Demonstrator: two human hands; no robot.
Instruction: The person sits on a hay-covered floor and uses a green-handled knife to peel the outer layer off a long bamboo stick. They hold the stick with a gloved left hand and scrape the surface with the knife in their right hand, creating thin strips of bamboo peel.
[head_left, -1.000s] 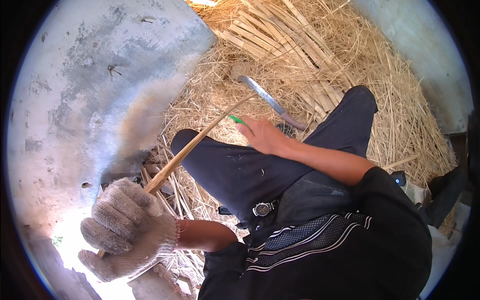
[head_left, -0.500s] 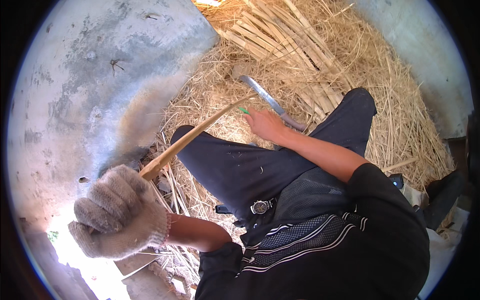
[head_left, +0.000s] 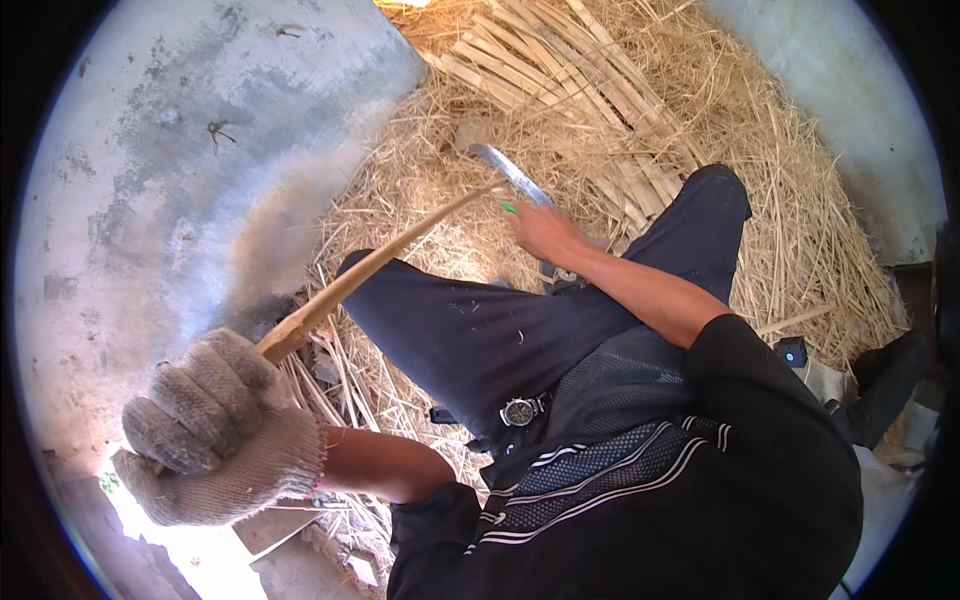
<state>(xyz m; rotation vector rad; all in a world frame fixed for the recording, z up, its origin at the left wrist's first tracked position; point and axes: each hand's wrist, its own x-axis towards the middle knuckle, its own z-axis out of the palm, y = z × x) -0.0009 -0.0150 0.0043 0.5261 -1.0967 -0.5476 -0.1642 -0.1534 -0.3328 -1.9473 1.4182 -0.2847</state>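
Observation:
My left hand (head_left: 215, 430), in a knitted grey-white work glove, is closed round the thick end of a long split strip of bamboo or wood (head_left: 365, 265). The strip slants up to the right and narrows to a thin tip beyond my right hand. My bare right hand (head_left: 548, 237) is closed on a small green object (head_left: 509, 207); only its end shows by the fingertips, so I cannot tell its kind. Behind that hand a machete (head_left: 508, 172) lies on the straw, its blade visible and its handle mostly covered by my hand.
Several split strips (head_left: 560, 75) lie in a bundle on shavings and straw (head_left: 800, 220) at the far side. A grey wall (head_left: 230, 120) stands at left, another (head_left: 850, 100) at far right. My dark-trousered legs (head_left: 470, 335) are bent; a wristwatch (head_left: 519, 411) lies at my lap.
My left hand has shifted slightly left, drawing the strip's thick end with it. My right hand has moved a little right and up, now covering more of the machete's handle.

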